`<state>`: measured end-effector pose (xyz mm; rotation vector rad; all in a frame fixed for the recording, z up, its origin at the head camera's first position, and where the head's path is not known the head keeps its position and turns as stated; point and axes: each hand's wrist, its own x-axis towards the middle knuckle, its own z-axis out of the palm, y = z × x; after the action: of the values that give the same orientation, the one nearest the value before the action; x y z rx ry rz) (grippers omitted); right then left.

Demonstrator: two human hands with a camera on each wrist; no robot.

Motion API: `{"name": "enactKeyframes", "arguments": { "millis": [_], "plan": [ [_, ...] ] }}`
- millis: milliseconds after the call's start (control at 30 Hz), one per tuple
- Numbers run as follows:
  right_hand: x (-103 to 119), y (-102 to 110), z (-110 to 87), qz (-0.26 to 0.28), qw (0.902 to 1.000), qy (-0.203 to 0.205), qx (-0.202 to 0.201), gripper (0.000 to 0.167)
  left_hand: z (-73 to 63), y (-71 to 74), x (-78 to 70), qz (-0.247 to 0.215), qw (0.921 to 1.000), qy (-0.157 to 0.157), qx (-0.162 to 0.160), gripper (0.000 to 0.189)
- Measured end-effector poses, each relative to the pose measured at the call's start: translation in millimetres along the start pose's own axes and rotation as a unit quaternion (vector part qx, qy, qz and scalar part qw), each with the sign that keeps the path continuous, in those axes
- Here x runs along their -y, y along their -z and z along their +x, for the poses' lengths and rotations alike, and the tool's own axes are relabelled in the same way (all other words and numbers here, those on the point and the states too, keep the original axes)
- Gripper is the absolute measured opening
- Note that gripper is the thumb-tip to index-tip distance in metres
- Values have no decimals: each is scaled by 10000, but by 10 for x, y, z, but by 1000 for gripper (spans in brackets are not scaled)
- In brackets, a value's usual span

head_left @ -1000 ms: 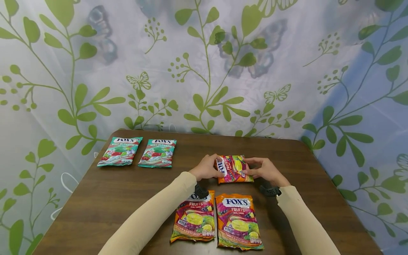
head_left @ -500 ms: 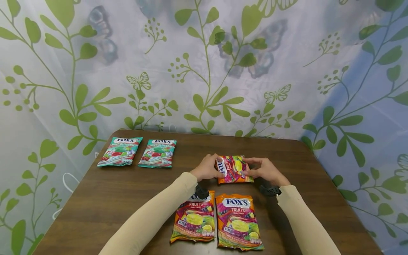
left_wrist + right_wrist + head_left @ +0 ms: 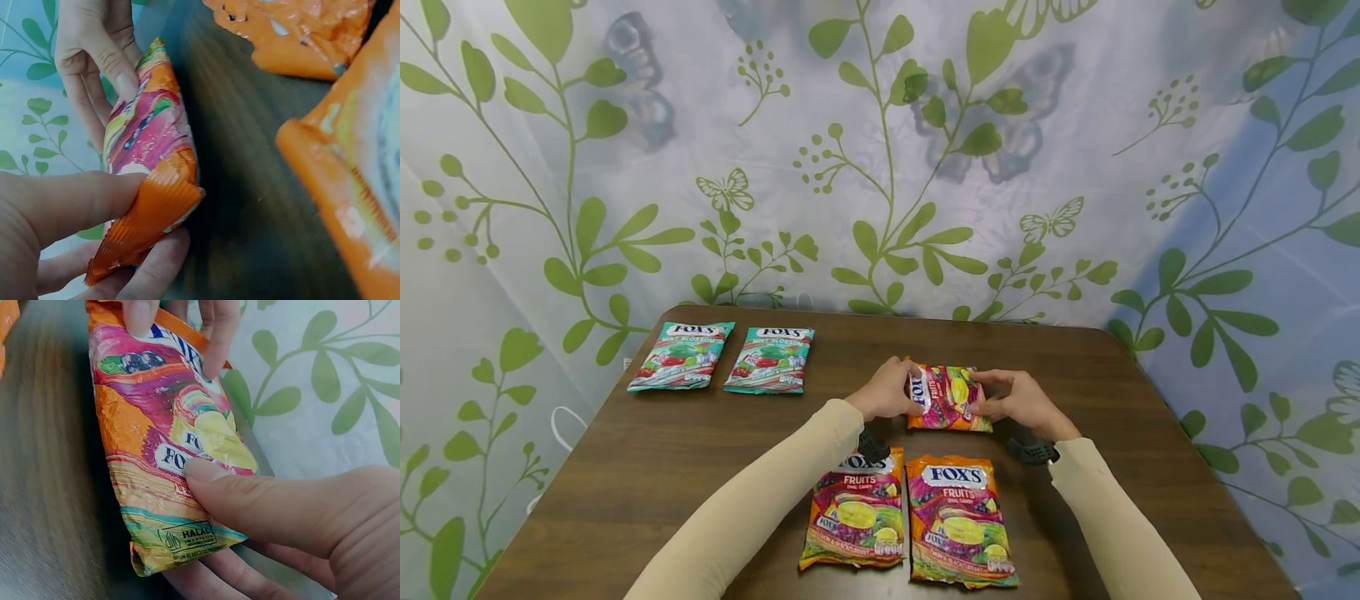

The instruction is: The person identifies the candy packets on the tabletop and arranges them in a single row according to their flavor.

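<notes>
Both hands hold one Fox's Fruits candy bag (image 3: 950,397), turned sideways with its logo end to the left. My left hand (image 3: 887,392) pinches the orange crimped end, thumb on the front and fingers behind, as the left wrist view shows. At the opposite, green-yellow end, my right hand (image 3: 1022,403) grips with the thumb (image 3: 250,494) pressed on the printed face and fingers underneath. Nearer the body lie two more Fox's Fruits bags, a left one (image 3: 854,521) partly covered by the left wrist and a right one (image 3: 962,525), both face up.
Two teal Fox's Mint Blossom bags, one at the far left (image 3: 681,358) and one beside it (image 3: 771,360), lie at the back of the brown wooden table (image 3: 700,467). A leaf-patterned curtain (image 3: 880,167) hangs behind the table. A white cable (image 3: 559,429) shows past the left edge.
The held candy bag has shifted very slightly to the left, both hands keeping their grip. The other bags stay where they were on the table.
</notes>
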<state>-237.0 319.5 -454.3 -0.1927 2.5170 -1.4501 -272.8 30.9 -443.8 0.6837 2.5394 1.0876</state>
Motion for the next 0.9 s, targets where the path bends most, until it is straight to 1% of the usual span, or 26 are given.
{"name": "enactKeyframes", "arguments": {
  "millis": [133,267,400,467,567,667,800,900],
  "plan": [
    [51,-68,-38,141,9999,37,-26,66,-4,95,-19,231,9997,-87,90,60],
    [111,-170,-79,370,9992,74,-114,66,0,220,-39,627,9975,-208,252,60],
    [186,-294,-118,472,9978,112,-441,66,1,349,-68,1011,9932,-385,437,60],
    [236,-355,-135,438,9970,160,-616,65,-5,421,-91,1171,9909,-437,493,59],
    [322,-440,-164,516,9957,185,-746,67,-14,539,-124,1432,9867,-488,592,58],
    [413,-535,-187,756,9934,124,-855,70,-14,663,-146,1637,9823,-527,744,56],
    [542,-711,-199,1196,9865,-16,-1121,72,23,803,-138,1971,9736,-636,956,55],
    [646,-873,-199,1386,9807,-101,-1378,72,58,878,-123,2215,9670,-659,1077,54]
  ]
}}
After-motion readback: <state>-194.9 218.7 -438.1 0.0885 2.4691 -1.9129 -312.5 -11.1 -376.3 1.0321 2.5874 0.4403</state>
